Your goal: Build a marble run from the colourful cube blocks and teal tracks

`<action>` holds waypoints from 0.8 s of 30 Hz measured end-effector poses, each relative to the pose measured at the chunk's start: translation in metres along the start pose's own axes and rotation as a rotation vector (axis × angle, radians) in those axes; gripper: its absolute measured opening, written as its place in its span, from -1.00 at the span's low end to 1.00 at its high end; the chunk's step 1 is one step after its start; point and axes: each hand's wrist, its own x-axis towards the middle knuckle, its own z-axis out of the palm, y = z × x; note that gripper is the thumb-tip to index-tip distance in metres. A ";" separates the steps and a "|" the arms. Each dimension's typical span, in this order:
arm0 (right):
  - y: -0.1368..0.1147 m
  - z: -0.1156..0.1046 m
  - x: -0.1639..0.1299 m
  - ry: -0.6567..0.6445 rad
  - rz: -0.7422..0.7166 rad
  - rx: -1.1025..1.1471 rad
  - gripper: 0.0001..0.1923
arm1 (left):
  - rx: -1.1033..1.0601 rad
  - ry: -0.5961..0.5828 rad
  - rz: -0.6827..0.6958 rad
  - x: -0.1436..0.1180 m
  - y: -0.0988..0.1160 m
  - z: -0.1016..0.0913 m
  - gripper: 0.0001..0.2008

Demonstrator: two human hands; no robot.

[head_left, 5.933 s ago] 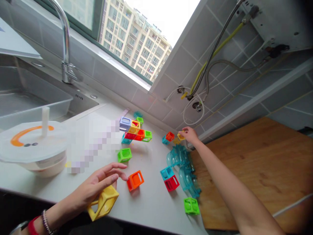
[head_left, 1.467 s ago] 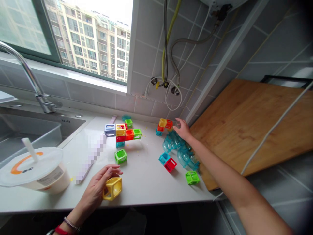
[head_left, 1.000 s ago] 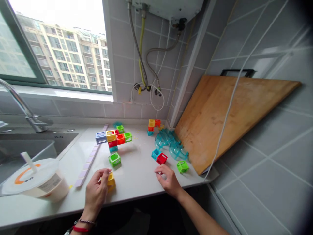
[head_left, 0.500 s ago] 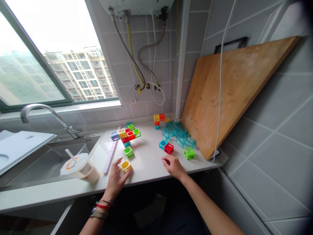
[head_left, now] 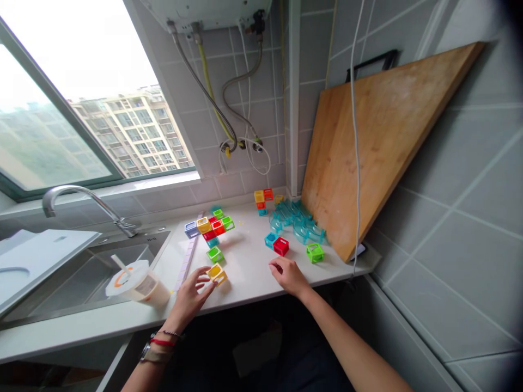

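— Yellow cube (head_left: 216,274), where does it sit?

— On the counter (head_left: 249,272), near the front edge, in front of the joined cluster of cubes (head_left: 210,227) and just in front of the loose green cube (head_left: 214,254). It looks tipped onto one edge, not flat.

— And the left hand (head_left: 191,294)?

— Its fingers (head_left: 203,274) are loosely spread and curl round the near side of the yellow cube. The fingertips touch it; I cannot tell whether they actually pinch it.

— How would you handle this step well?

— I would take the cube by two opposite frame edges, thumb on one side and fingers on the other, not through the hollow faces, and keep it level so a face meets the cluster squarely. The cluster looks light, so a gentle approach should keep it from sliding.

— The right hand (head_left: 289,275)?

— It rests on the counter, right of the yellow cube and just in front of the red cube (head_left: 281,246). Its fingers are half curled, close together, and appear to hold nothing.
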 end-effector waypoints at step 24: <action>0.000 -0.017 0.001 -0.179 0.209 0.510 -0.30 | -0.254 -0.416 0.255 0.043 0.081 0.089 -0.52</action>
